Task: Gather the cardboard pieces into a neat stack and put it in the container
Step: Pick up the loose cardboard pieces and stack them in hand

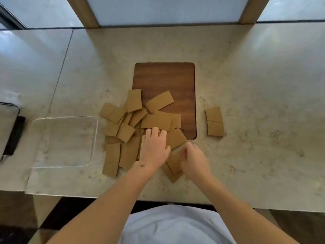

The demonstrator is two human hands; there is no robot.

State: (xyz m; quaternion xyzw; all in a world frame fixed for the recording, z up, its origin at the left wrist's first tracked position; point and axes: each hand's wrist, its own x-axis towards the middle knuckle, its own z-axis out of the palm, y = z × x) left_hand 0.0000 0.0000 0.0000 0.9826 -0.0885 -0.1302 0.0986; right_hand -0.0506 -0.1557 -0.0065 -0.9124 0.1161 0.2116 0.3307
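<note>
Several tan cardboard pieces [130, 124] lie scattered and overlapping on the marble counter and over the near-left corner of a dark wooden board [168, 80]. Two more cardboard pieces [214, 121] lie apart at the right. A clear square container [95, 138] stands empty at the left of the pile. My left hand [153, 148] rests palm down on the pile, fingers spread over the pieces. My right hand [193, 160] is blurred just right of it, fingers curled at the edge of a cardboard piece [175, 138]; whether it grips that piece is unclear.
A dark device with a clear lid [10, 131] sits at the far left edge. The counter's front edge [123, 197] runs just below the pile. A wooden-framed window [168, 9] rises behind the counter.
</note>
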